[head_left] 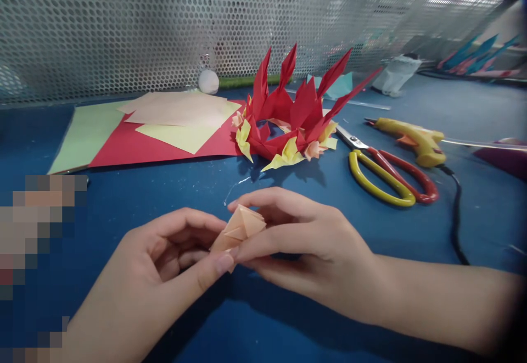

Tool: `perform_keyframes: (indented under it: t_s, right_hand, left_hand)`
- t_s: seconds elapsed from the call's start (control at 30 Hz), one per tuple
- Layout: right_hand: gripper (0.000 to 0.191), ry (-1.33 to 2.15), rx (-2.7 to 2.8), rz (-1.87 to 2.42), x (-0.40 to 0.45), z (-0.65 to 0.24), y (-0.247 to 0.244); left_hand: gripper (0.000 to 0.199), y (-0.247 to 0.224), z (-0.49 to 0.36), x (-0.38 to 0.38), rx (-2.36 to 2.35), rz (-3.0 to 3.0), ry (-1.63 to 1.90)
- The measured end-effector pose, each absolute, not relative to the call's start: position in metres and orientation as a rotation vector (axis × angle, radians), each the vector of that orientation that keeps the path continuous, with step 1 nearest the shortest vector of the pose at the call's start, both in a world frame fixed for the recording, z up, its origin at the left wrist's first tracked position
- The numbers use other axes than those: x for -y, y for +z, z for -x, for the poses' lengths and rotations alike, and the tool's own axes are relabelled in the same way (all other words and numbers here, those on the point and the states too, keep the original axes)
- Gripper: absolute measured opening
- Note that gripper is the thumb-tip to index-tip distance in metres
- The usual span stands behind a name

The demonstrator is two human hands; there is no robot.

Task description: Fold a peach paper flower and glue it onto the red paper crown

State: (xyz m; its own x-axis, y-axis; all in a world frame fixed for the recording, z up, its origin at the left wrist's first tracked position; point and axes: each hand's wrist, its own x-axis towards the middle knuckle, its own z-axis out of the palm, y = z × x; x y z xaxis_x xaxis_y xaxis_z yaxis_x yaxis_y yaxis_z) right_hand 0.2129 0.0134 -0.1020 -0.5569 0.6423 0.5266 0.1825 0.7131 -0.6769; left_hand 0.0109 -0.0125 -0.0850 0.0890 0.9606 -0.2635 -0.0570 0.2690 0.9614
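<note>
While pinching folded paper (242,224) from both sides with left hand (140,269) and right hand (321,247), seemingly to hold the creases tight, lifts it above the table (185,182), nearer than the crown (302,107), with scissors (381,163) and glue gun (415,134) to the right, perhaps for easy reach

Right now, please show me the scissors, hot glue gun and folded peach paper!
Scissors (382,161), head view: red handle.
Hot glue gun (416,132), head view: yellow body.
Folded peach paper (242,224), head view: creased side.
</note>
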Motion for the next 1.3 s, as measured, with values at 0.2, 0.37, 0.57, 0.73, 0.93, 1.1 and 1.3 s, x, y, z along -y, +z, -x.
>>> perform_keyframes:
  t_s: [0.2,0.37,0.57,0.73,0.93,1.1,1.3]
  right_hand:
    - [0.010,0.803,2.057,0.628,-0.014,-0.212,-0.098]
    - [0.010,1.011,1.896,0.694,-0.010,-0.206,-0.098]
    - [0.033,1.297,1.685,0.894,-0.007,-0.202,-0.100]
    - [0.048,1.365,1.684,0.931,-0.008,-0.202,-0.098]
    - [0.021,1.315,1.789,1.004,-0.007,-0.202,-0.097]
    - [0.004,1.202,1.850,1.076,-0.007,-0.201,-0.096]
    - [0.009,1.181,1.901,0.985,-0.007,-0.202,-0.095]
  left_hand:
    - [0.018,-0.088,0.000,0.005,-1.174,-1.160,0.864]
    - [0.019,-0.088,0.004,0.001,-1.187,-1.428,0.911]
    - [0.021,-0.089,-0.001,0.006,-1.202,-1.333,0.879]
    - [0.021,-0.088,-0.010,0.014,-1.317,-1.181,0.994]
    - [0.021,-0.083,-0.012,0.016,-1.372,-1.095,1.036]
    - [0.011,-0.082,-0.011,0.015,-1.423,-1.100,1.010]
    - [0.013,-0.087,-0.009,0.012,-1.434,-1.163,1.097]
